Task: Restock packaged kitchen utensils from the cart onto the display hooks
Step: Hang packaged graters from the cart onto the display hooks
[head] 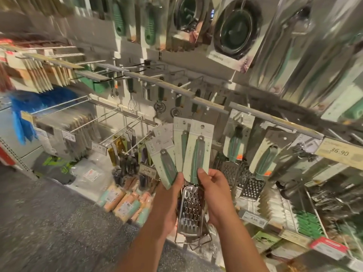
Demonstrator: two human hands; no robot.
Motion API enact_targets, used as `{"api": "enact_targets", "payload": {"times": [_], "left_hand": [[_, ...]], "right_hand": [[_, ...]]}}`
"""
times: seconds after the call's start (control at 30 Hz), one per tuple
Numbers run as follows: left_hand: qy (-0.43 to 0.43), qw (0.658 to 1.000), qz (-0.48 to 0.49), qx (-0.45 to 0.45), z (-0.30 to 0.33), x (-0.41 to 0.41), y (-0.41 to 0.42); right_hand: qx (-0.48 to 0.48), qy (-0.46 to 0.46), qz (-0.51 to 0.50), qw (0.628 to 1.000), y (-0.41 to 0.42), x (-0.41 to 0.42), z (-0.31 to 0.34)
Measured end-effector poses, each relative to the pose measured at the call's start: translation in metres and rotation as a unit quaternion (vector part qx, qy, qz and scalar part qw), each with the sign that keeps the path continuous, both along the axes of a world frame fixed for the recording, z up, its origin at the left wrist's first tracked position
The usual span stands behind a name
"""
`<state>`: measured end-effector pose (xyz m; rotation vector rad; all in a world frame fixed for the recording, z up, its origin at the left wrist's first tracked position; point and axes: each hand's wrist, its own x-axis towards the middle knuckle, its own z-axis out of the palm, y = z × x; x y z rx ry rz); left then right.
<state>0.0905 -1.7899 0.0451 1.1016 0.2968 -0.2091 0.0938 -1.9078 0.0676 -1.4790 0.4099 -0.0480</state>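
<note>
So I've got a fan of packaged graters (193, 154) held up in front of the display wall, green handles on pale cards, steel blades hanging down between my wrists. My left hand (173, 185) is wrapped around the lower part of the bunch, and my right hand (213, 185) pinches the front card near its bottom edge. More of the same graters (253, 173) already hang on hooks just to the right. There's a price tag (340, 153) on the rail at the far right. Everything's pretty blurry.
</note>
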Motion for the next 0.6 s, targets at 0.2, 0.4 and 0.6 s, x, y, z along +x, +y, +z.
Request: {"api": "enact_targets", "payload": {"times": [0.2,0.4,0.6], "left_hand": [[0.024,0.999,0.031,0.001,-0.003,0.001,0.0],[-0.03,0.999,0.022,0.031,-0.002,0.001,-0.004],[-0.054,0.997,0.019,0.047,-0.004,0.004,-0.009]], "right_hand": [[0.031,0.006,-0.021,0.999,-0.008,-0.006,-0.009],[0.039,-0.016,-0.026,0.999,-0.014,-0.012,-0.01],[-0.007,-0.032,-0.057,0.998,-0.023,-0.014,-0.007]]}}
